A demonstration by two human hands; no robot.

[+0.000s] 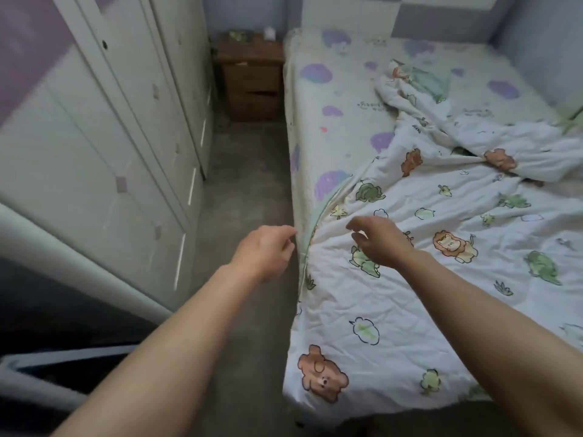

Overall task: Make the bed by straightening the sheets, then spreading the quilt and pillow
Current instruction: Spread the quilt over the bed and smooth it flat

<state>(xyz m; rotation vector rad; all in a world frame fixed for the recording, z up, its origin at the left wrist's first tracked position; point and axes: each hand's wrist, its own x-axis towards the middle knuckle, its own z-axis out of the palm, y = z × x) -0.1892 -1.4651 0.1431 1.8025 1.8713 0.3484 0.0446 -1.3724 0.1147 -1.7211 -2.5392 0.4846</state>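
Observation:
A white quilt printed with lions, bears and green animals lies rumpled over the near half of the bed, bunched into folds toward the far right. Beyond it shows the pale sheet with purple blobs, fairly flat. My left hand hovers beside the quilt's left edge at the side of the mattress, fingers loosely curled, holding nothing. My right hand floats just above the quilt, fingers spread and relaxed, holding nothing. No pillow is visible.
A white wardrobe lines the left side of a narrow grey floor aisle. A brown wooden nightstand stands at the aisle's far end beside the head of the bed. Walls enclose the bed at the back and right.

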